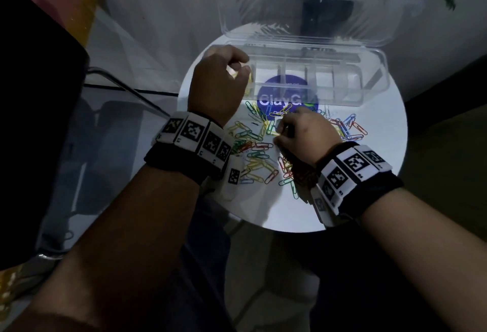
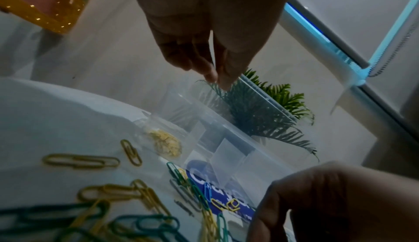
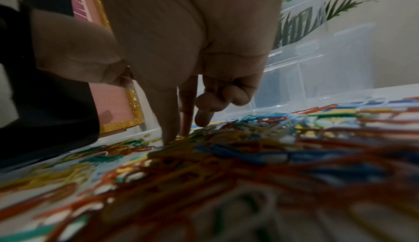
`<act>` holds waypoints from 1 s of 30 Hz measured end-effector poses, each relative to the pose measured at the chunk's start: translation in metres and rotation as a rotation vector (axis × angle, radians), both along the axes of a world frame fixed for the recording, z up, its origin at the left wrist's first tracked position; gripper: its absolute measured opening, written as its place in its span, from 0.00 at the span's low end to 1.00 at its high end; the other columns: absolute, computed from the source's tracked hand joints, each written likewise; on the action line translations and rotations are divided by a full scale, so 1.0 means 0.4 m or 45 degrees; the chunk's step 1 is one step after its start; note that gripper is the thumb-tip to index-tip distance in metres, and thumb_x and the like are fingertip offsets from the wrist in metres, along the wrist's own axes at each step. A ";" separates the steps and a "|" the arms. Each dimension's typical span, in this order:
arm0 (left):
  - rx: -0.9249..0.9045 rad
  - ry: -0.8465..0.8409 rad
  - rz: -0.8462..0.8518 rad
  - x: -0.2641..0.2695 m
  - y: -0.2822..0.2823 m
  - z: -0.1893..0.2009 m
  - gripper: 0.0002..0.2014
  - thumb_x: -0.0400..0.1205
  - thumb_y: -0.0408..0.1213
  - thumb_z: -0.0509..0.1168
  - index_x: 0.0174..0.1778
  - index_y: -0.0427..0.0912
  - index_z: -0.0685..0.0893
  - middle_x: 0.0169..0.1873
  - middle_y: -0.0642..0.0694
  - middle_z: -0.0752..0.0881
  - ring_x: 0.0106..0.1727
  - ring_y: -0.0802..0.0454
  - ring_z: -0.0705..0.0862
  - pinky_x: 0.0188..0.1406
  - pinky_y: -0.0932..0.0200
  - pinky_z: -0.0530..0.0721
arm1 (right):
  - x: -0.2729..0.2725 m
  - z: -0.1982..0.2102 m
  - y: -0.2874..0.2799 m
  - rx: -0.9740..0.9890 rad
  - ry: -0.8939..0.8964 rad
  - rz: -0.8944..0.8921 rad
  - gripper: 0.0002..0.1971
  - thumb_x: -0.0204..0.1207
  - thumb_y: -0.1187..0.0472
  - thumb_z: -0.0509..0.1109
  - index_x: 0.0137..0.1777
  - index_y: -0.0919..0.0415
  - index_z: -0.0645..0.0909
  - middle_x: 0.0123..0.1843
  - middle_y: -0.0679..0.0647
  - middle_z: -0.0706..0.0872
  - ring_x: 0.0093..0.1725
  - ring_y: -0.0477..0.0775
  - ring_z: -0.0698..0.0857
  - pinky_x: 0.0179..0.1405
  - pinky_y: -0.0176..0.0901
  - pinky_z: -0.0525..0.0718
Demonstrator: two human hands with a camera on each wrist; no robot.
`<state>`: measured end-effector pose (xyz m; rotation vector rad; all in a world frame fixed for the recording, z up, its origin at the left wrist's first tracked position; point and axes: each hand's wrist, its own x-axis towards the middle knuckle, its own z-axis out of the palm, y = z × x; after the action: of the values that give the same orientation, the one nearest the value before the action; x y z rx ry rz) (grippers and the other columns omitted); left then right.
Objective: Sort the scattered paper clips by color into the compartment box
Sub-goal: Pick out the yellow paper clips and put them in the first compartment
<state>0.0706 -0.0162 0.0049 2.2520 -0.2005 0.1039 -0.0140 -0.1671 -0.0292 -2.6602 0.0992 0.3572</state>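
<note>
Under right fingers point(image 3: 172, 120): paper clips point(image 3: 226, 149)

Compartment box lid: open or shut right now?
Open. The lid stands tipped back behind the compartment box, leaving its dividers uncovered.

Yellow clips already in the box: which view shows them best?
Left wrist. The yellow clips lie heaped in the end compartment of the compartment box, seen through its clear wall. In the head view the left hand covers most of that compartment. The right wrist view doesn't show them.
</note>
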 end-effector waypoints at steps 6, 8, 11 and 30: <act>0.594 0.407 -0.472 -0.076 -0.010 -0.045 0.06 0.76 0.43 0.68 0.43 0.45 0.85 0.44 0.45 0.86 0.48 0.46 0.84 0.50 0.56 0.79 | -0.003 -0.001 0.004 -0.104 -0.021 0.123 0.13 0.78 0.55 0.63 0.51 0.64 0.83 0.55 0.62 0.79 0.52 0.64 0.82 0.43 0.47 0.76; 0.683 0.447 -0.465 -0.094 -0.021 -0.058 0.08 0.75 0.46 0.69 0.44 0.45 0.84 0.48 0.44 0.85 0.52 0.45 0.83 0.50 0.55 0.78 | -0.004 0.000 0.003 -0.120 -0.032 0.134 0.13 0.79 0.56 0.62 0.51 0.64 0.83 0.55 0.62 0.79 0.51 0.65 0.82 0.43 0.48 0.77; 0.746 0.413 -0.436 -0.108 -0.034 -0.064 0.12 0.75 0.43 0.69 0.50 0.42 0.83 0.55 0.42 0.83 0.58 0.43 0.82 0.55 0.52 0.79 | -0.007 0.004 -0.010 -0.085 -0.059 0.082 0.11 0.77 0.58 0.63 0.50 0.64 0.82 0.53 0.63 0.82 0.51 0.65 0.82 0.45 0.48 0.76; 0.670 0.442 -0.561 -0.086 -0.022 -0.063 0.12 0.79 0.37 0.62 0.57 0.52 0.84 0.56 0.47 0.85 0.60 0.46 0.81 0.60 0.52 0.77 | 0.079 -0.012 -0.047 -0.194 0.008 0.170 0.12 0.77 0.66 0.63 0.56 0.61 0.84 0.53 0.63 0.86 0.54 0.63 0.83 0.49 0.44 0.76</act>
<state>0.0364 -0.0250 -0.0205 2.6306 -0.5823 -0.6363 0.0175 -0.1860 -0.0338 -2.8245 -0.0515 0.4156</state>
